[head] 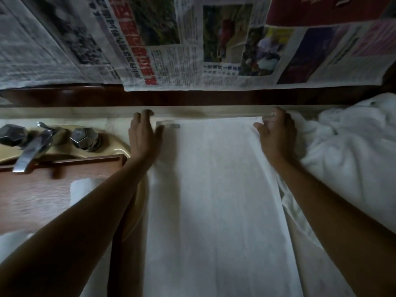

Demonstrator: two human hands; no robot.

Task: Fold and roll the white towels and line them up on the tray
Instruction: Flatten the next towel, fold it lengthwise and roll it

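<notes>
A long white towel point(214, 200) lies flat on the counter, folded into a strip that runs from the back ledge toward me. My left hand point(143, 133) lies flat on its far left corner, fingers straight, beside a small label. My right hand point(276, 133) presses on the far right corner with fingers slightly bent; whether it pinches the cloth I cannot tell. A wooden tray point(64, 168) sits over the sink at the left, with a white rolled towel point(83, 189) on it, partly hidden by my left forearm.
A heap of crumpled white towels point(347, 151) fills the right side. A metal faucet point(32, 146) with two knobs stands at the left on a beige sink. Newspaper sheets point(192, 39) cover the wall behind a dark wooden ledge.
</notes>
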